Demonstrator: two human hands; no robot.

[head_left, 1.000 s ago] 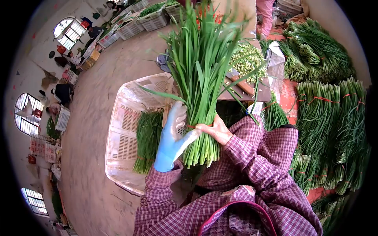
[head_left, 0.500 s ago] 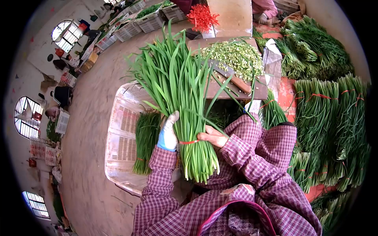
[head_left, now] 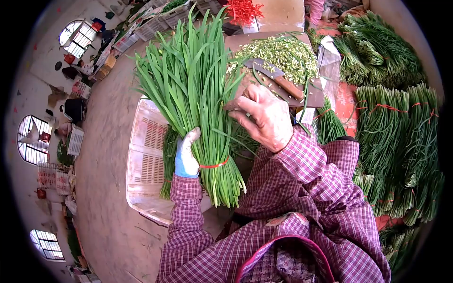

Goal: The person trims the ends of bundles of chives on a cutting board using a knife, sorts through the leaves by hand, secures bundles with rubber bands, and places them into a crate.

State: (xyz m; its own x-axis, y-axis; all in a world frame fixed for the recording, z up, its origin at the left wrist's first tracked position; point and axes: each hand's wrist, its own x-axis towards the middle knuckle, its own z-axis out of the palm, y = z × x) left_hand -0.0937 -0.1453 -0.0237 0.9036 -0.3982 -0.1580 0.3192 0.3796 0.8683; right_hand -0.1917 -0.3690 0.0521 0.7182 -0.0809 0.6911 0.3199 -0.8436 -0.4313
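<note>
My left hand, in a white and blue glove, is wrapped round a large bundle of green chives. A red band circles the bundle near its pale stem ends, just below the glove. The leaves fan out upward, away from me. My bare right hand is raised at the right side of the leaves, fingers bent and pinched together; what lies between the fingertips is hidden. Beyond this hand, a knife with a wooden handle rests on a board beside a heap of chopped pale stem pieces.
A white plastic crate with chives inside stands below left of the bundle. Banded chive bundles are stacked along the right. Red ties hang beyond the board. Crates and people line the far left of the hall.
The bundle, still in my left hand, has shifted left and slightly up. My right hand has left the stems near the red band and risen to the leaves.
</note>
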